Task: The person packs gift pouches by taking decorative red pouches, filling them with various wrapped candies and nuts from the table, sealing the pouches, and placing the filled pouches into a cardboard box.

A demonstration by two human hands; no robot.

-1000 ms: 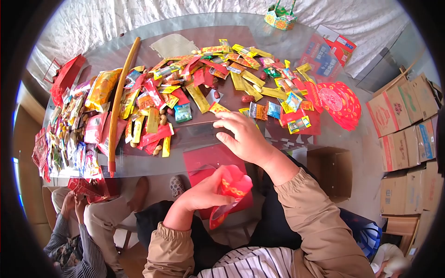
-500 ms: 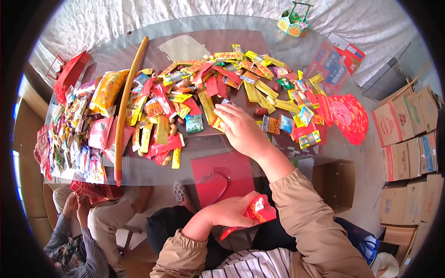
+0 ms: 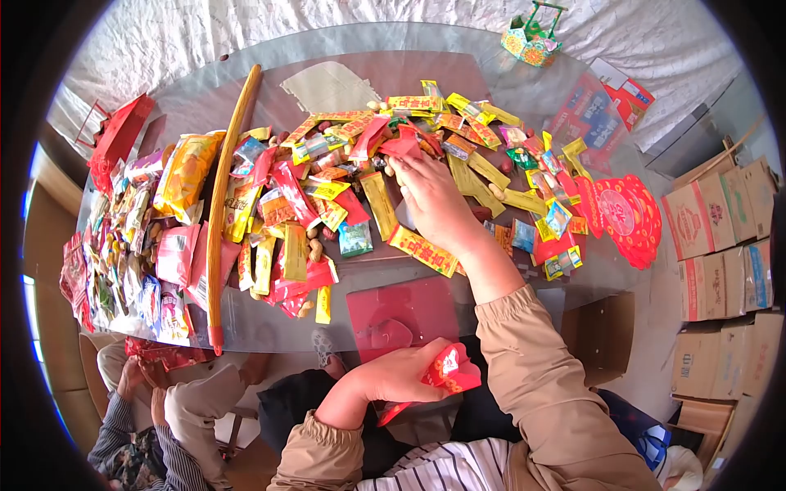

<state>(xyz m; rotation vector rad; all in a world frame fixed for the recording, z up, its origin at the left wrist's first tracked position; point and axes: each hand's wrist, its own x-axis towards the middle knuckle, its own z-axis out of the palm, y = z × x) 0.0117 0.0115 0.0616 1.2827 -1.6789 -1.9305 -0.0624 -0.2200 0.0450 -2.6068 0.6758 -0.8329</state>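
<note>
My left hand [image 3: 401,375] is closed around a red paper pouch [image 3: 452,372] with gold and white print, held low in front of my lap. Over the middle of the glass table, my right hand [image 3: 438,204] reaches into a heap of wrapped snacks. Its fingers are closed at a small red packet [image 3: 401,146], partly covering it. Below this hand lies a long yellow-wrapped bar [image 3: 422,250] with red print. A yellow-wrapped stick [image 3: 378,204] and a blue-green packet [image 3: 355,239] lie to its left.
A wooden rod [image 3: 219,213] separates the heap from more packets and a large orange bag [image 3: 187,176]. Red round-topped pouches [image 3: 626,214] lie at right. A small green basket [image 3: 532,41] stands at the back. Another person's hands [image 3: 141,380] are at lower left. Cartons [image 3: 712,213] stand right.
My right hand has moved forward from the heap's near edge to the red packet. The long yellow bar now lies exposed below it. My left hand still grips the pouch. The view shifted slightly.
</note>
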